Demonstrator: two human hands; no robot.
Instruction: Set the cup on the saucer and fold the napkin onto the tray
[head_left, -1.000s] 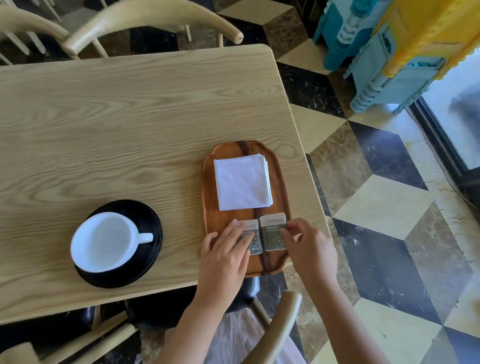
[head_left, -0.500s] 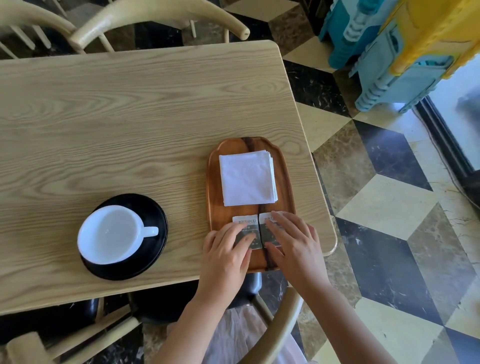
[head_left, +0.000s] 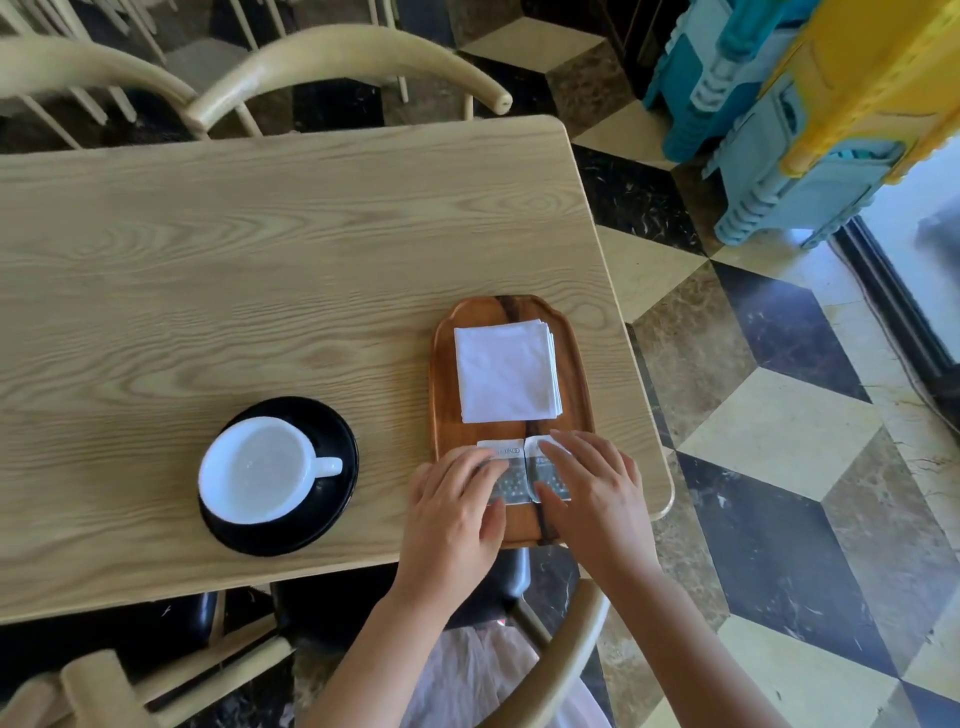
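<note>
A white cup (head_left: 260, 470) stands on a black saucer (head_left: 337, 431) on the wooden table, handle pointing right. To its right lies a brown wooden tray (head_left: 441, 374) with a folded white napkin (head_left: 505, 378) on its far half. Two small sachets (head_left: 511, 470) lie side by side on the tray's near half. My left hand (head_left: 454, 512) rests flat with its fingers on the left sachet. My right hand (head_left: 592, 488) lies flat with fingers spread on the right sachet. Neither hand grips anything.
The light wooden table (head_left: 234, 270) ends just right of the tray, with a checkered stone floor (head_left: 779, 431) beyond. Curved wooden chair backs (head_left: 343, 57) stand at the far side, another chair arm (head_left: 566, 660) below my hands. Blue and yellow plastic crates (head_left: 789, 104) sit at top right.
My right hand let go of the right sachet's edge and laid flat on it. Both sachets now lie close together under my fingers. The camera view shifted slightly.
</note>
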